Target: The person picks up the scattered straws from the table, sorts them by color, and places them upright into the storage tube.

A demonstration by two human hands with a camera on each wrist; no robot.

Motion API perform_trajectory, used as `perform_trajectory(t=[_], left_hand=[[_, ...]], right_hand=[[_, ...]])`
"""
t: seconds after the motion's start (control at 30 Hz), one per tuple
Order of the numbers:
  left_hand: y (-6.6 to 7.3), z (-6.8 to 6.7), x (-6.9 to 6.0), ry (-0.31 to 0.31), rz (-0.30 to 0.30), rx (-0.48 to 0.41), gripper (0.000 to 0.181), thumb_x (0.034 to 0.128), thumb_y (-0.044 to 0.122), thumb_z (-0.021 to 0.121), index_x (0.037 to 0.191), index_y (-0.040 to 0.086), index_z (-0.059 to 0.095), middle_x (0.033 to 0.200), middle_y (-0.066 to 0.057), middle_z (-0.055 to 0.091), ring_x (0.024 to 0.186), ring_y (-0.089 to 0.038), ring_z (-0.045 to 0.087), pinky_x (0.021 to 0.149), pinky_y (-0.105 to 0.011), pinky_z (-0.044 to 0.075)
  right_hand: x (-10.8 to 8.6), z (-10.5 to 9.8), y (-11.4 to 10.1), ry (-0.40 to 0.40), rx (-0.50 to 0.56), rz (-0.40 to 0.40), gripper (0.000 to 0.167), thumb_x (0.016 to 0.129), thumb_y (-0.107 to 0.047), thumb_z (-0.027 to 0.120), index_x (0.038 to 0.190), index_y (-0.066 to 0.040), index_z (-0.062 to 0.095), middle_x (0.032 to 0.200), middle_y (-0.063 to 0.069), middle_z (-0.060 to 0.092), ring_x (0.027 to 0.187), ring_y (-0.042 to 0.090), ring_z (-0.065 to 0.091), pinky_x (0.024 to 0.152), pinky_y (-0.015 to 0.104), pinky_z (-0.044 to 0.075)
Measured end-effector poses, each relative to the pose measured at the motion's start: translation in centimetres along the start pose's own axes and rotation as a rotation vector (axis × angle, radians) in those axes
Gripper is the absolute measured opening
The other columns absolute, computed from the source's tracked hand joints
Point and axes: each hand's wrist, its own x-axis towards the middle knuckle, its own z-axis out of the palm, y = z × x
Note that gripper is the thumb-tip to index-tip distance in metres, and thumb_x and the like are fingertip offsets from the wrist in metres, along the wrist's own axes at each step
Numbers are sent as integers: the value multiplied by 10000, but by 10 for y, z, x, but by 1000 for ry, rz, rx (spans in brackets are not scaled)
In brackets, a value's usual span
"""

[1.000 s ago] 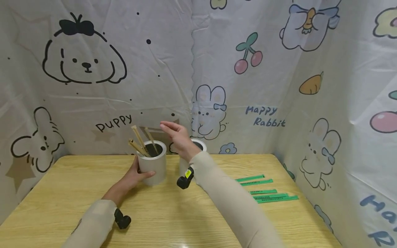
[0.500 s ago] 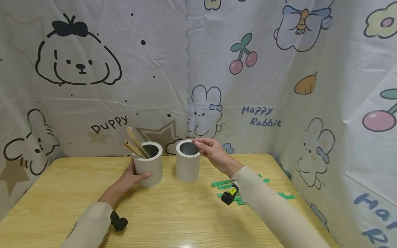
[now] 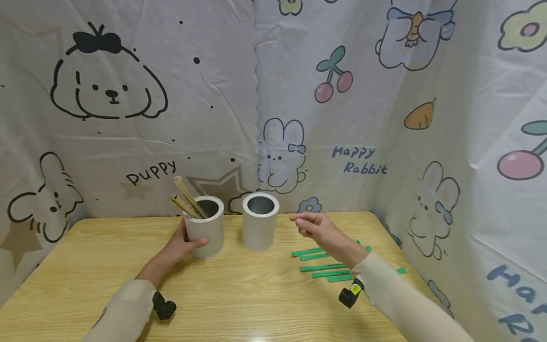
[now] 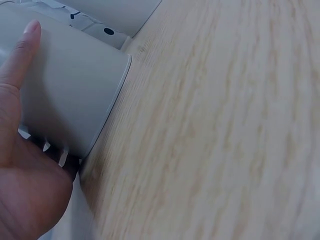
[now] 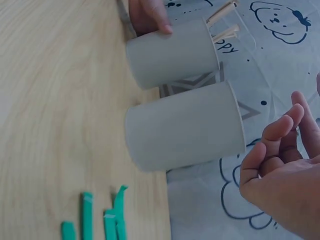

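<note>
My left hand (image 3: 177,247) holds a white cylindrical container (image 3: 212,232) at the left, thumb across its front and fingers round its far side. Several slim tan wrapped sticks (image 3: 183,206) lean out of its left rim. To its right stands a second white container (image 3: 258,232), upright, its dark inside showing no sticks. My right hand (image 3: 325,232) hovers to the right of that container, apart from it, with loosely bent fingers and nothing in them. Below it lie several green slim wrapped sticks (image 3: 320,268), partly hidden by the wrist and sleeve.
Both containers stand near the back of a wooden table (image 3: 239,299). Behind and beside it hangs a white cloth (image 3: 222,85) printed with cartoon animals and fruit. A black wrist camera (image 3: 349,297) sits on the right sleeve.
A tan stick at the left container's right side has dropped from sight inside. My right hand has moved right, past the second container, and lower. My left hand keeps its hold.
</note>
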Motion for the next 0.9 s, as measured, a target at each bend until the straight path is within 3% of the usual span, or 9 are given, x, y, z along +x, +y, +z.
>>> perform_trajectory(t=[0.37, 0.6, 0.9], left_hand=[[2, 3, -3, -20, -88, 52, 1001, 943, 243, 711, 1616, 55, -6, 1623, -303, 215, 1503, -472, 247, 1214, -603, 247], [7, 0, -13, -39, -53, 78, 1024, 951, 226, 707, 1625, 82, -50, 1663, -297, 109, 1528, -508, 145, 1211, -653, 217], [15, -6, -34, -59, -126, 153, 996, 986, 350, 657, 1616, 24, -43, 1634, -317, 185, 1481, -511, 284, 1179, -637, 307]], right_hand=[[-21, -21, 18, -30, -1, -30, 266, 1065, -300, 525, 1226, -148, 672, 859, -76, 549, 799, 123, 441, 850, 287, 413], [-31, -28, 22, -39, -7, -23, 240, 1067, -322, 517, 1205, -200, 670, 862, -98, 551, 808, 116, 448, 869, 282, 412], [-38, -33, 25, -27, 7, 8, 225, 1067, -313, 519, 1202, -201, 659, 920, -97, 555, 829, 74, 489, 868, 239, 453]])
